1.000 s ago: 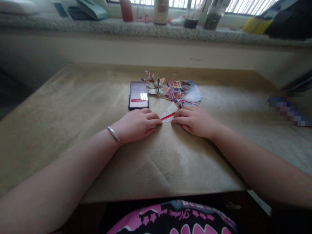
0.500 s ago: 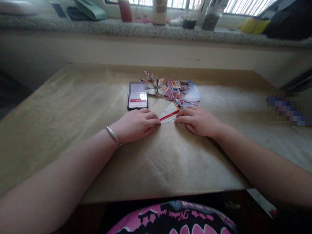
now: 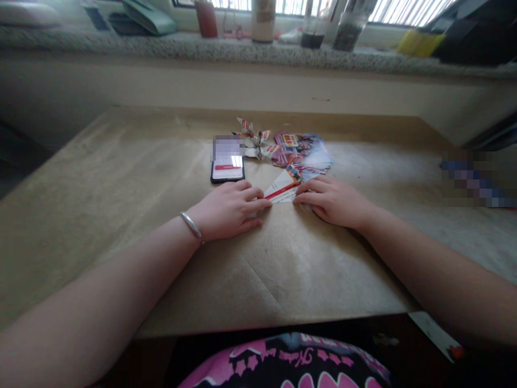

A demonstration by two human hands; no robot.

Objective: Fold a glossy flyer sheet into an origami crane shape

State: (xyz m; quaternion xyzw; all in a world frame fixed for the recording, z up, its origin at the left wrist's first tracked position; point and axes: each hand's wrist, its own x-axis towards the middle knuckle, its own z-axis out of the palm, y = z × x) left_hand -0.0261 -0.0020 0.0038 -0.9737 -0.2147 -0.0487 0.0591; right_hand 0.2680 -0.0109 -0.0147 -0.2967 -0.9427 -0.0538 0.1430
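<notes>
A piece of printed paper [image 3: 281, 187], white with a red stripe and folded to a pointed shape, lies flat on the table between my hands. The fingertips of my left hand [image 3: 236, 209] hold down its narrow left corner, the lower fingers slightly apart. My right hand [image 3: 333, 200] grips the right end with bent fingers, hiding part of that edge. Just beyond my left hand lies a phone [image 3: 228, 167] with a lit screen, its upper part blurred out. Behind the folded paper are folded paper figures [image 3: 258, 145] and a fanned stack of colourful flyers [image 3: 307, 151].
A beige cover spreads over the table [image 3: 194, 285]. Along the far wall a stone windowsill [image 3: 161, 47] carries a red container [image 3: 206, 19], jars and a yellow object [image 3: 420, 42]. A blurred-out blue item [image 3: 472, 180] lies at the right.
My left hand has slid slightly right along the folded paper's near edge, with its lower fingers spreading a little. My right hand has shifted slightly right. The paper stays flat.
</notes>
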